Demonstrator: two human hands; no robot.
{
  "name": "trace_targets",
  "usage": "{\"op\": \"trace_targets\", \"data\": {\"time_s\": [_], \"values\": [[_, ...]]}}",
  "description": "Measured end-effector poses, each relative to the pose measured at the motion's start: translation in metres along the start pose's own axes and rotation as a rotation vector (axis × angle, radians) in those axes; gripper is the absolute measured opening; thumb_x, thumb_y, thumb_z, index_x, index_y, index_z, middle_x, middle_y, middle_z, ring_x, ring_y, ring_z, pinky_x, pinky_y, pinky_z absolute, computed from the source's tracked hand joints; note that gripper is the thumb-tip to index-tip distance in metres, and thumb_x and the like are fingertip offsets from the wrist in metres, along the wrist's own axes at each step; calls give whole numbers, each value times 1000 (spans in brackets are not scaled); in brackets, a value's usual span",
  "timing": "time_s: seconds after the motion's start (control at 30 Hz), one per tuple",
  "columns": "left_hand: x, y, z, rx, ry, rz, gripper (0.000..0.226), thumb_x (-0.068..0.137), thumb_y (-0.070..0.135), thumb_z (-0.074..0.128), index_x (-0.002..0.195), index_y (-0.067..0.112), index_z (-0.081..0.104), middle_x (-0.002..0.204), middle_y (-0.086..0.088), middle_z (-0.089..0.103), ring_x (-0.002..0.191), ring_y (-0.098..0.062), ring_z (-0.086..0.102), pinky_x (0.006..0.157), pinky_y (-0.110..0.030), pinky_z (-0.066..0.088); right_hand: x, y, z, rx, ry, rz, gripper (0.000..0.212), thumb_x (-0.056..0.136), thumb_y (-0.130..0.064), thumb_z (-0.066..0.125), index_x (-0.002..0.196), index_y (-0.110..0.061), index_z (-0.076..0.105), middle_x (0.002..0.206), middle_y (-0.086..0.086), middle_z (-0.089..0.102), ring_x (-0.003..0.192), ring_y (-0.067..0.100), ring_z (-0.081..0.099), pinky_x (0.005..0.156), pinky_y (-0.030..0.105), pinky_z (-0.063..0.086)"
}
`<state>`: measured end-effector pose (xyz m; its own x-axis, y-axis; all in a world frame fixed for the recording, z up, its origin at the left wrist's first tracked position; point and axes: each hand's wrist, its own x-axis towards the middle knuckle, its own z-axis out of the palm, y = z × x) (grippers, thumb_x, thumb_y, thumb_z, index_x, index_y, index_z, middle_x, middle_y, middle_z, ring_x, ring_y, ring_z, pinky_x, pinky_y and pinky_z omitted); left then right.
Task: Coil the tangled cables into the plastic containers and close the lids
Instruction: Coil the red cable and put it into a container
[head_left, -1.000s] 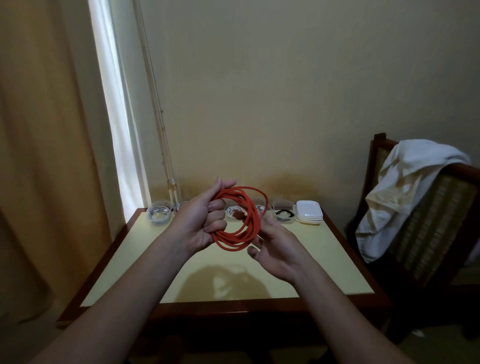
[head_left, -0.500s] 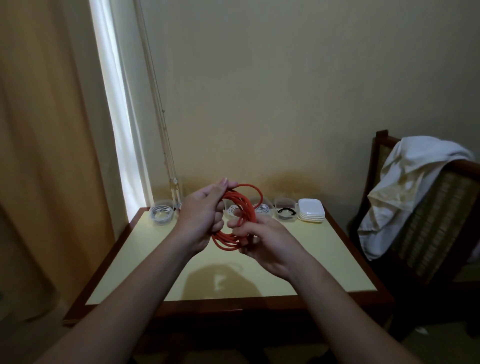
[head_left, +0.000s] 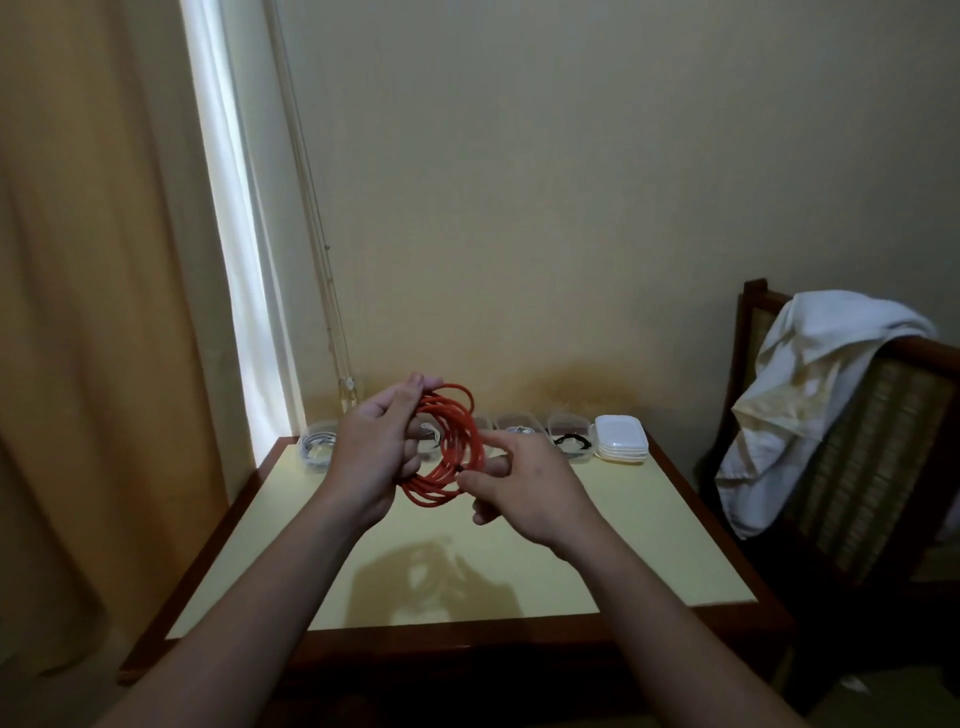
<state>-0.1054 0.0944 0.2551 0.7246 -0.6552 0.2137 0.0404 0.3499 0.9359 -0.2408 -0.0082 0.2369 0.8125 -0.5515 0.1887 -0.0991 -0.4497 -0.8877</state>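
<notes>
Orange cable (head_left: 451, 448): wound into a loose coil of several loops and held in the air above the table (head_left: 597, 545), in front of the row of containers along its far edge.

Left hand (head_left: 370, 460): grips the left side of the coil. The fingers are curled round the bundled loops, and the thumb and forefinger reach up to the top of the coil.

Right hand (head_left: 527, 491): meets the lower right side of the coil. The thumb and forefinger are closed in a pinch on the strands, and the remaining fingers are curled under the palm. The 2 bare forearms enter from the bottom edge.

Clear plastic containers: all stand lidless against the wall.
- The leftmost container (head_left: 316, 451) holds a pale coiled cable.
- 1 further right holds a white cable (head_left: 519, 430).
- The rightmost container (head_left: 571, 451) holds a black cable (head_left: 571, 441).
- Any containers behind the hands are mostly hidden.

Lids (head_left: 621, 444): a stack of white lids sits just beside the rightmost container, near the table's far right corner.

Table: pale yellow top with a dark wooden border. The shadow (head_left: 431, 577) of the hands and coil falls on it nearer the viewer.

Surroundings: a wooden chair (head_left: 883, 467) stands to the right with a white cloth (head_left: 810, 384) draped over its back. A tan curtain (head_left: 78, 312) hangs at left beside a bright strip of window (head_left: 228, 234).
</notes>
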Motion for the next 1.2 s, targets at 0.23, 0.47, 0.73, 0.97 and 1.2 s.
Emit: {"op": "trace_targets", "data": {"time_s": [0.23, 0.47, 0.73, 0.97, 1.2], "values": [[13, 24, -27, -430, 80, -214, 26, 100, 39, 51, 101, 18, 66, 46, 9, 21, 29, -3, 17, 30, -16, 11, 8, 29, -15, -345, 312, -285, 27, 93, -4, 68, 111, -22, 78, 92, -9, 76, 82, 3, 65, 78, 28, 52], [3, 34, -12, -594, -74, -344, 27, 99, 38, 52, 98, 19, 70, 45, 8, 23, 39, -8, 4, 36, -16, 5, 21, 70, -13, -663, 626, -488, 22, 88, -4, 74, 100, -22, 74, 82, -8, 72, 74, 19, 60, 70, 36, 45], [-9, 14, 2, -612, -122, -312, 29, 92, 39, 57, 90, 15, 72, 49, 7, 21, 40, -6, 4, 35, -18, 7, 4, 53, 25, -346, 495, -332, 9, 81, -12, 80, 80, -21, 78, 66, -15, 66, 61, 0, 52, 60, 19, 39], [-3, 9, 8, -376, -33, -139, 22, 97, 32, 55, 99, 11, 64, 46, 8, 19, 31, -1, 18, 30, -17, 17, 3, 18, 43, 951, 89, 114, 25, 88, 11, 64, 104, -3, 77, 106, 16, 76, 97, 22, 71, 83, 32, 59], [-6, 0, 6, -135, 4, 11, 24, 102, 30, 53, 101, 10, 65, 49, 7, 23, 36, -5, 20, 37, -20, 23, 1, 6, 37, 1374, -88, 351, 21, 86, -5, 63, 100, 2, 76, 112, 23, 72, 101, 30, 70, 89, 34, 59]]}}
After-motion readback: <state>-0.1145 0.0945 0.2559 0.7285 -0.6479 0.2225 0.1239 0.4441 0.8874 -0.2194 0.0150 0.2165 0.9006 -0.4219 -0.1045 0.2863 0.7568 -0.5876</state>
